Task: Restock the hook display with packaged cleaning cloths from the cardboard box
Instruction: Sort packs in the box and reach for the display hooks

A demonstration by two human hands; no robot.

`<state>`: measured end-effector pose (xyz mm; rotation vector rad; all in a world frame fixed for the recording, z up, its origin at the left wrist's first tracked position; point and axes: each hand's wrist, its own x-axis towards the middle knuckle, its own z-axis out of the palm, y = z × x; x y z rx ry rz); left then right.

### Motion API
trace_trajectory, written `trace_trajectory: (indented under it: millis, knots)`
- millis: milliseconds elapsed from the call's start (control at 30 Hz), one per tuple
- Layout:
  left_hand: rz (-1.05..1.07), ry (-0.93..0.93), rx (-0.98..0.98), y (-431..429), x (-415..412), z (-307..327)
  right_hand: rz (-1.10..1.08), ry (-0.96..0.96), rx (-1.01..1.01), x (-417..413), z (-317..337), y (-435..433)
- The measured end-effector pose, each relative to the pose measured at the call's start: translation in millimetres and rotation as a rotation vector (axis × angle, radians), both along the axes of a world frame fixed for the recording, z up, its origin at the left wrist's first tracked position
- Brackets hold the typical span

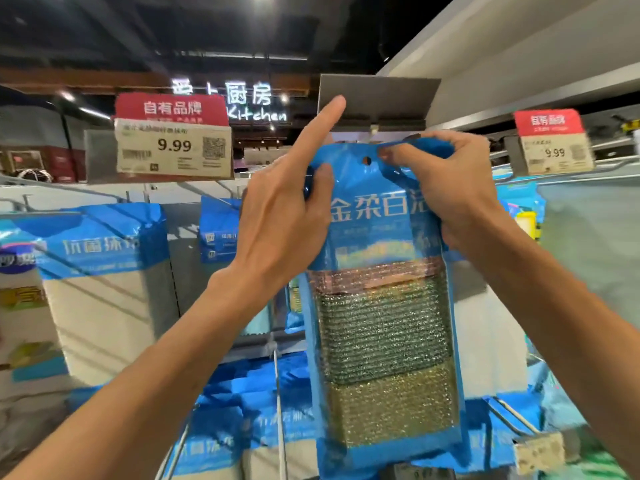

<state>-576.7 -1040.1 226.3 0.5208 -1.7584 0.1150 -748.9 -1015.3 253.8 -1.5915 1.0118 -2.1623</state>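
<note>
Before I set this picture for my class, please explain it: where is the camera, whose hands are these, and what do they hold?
No machine here: a person wears one camera on the head, so you see their own arms. The left hand grips a blue packet of cleaning cloths at its upper edge, forefinger pointing up; the right hand pinches the top beside the hanging hole. A hook tip sits just above, under a grey plate. More packets hang at the left, below a price tag.

Price tag (173, 150) 9.99 left; lit Kitchen sign (258, 115) behind.
</note>
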Motion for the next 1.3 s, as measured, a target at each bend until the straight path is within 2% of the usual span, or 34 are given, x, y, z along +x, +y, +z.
trace_trajectory:
  millis: [233, 500, 567, 633, 700, 833, 967, 1167, 1300]
  knots:
    - [0.031, -0.014, -0.05, -8, 1, -6, -0.036, -0.001, 0.058, 2, -4, -3]
    - [0.055, -0.13, 0.003, -8, 3, -13, -0.099, 0.016, 0.141, -2, -23, -18]
    - [0.091, -0.089, -0.023, -8, 1, -17, -0.212, 0.017, 0.087, -1, -33, -21]
    - [0.055, 0.036, -0.029, -9, 2, -29, -0.317, 0.024, -0.005, 4, -57, -19]
    - [-0.029, 0.145, 0.015, -10, 5, -57, -0.34, 0.057, -0.074, 13, -102, -16]
    - [0.014, 0.138, 0.098, -21, 8, -103, -0.35, 0.166, -0.021, 20, -169, -35]
    - [0.109, 0.118, 0.094, -64, 9, -103, -0.352, 0.244, 0.021, 26, -168, -70]
    - [0.225, 0.047, 0.363, -129, 6, -89, -0.458, 0.405, 0.156, 30, -160, -138]
    - [0.279, -0.017, 0.416, -176, 3, -97, -0.447, 0.446, 0.25, 29, -166, -180]
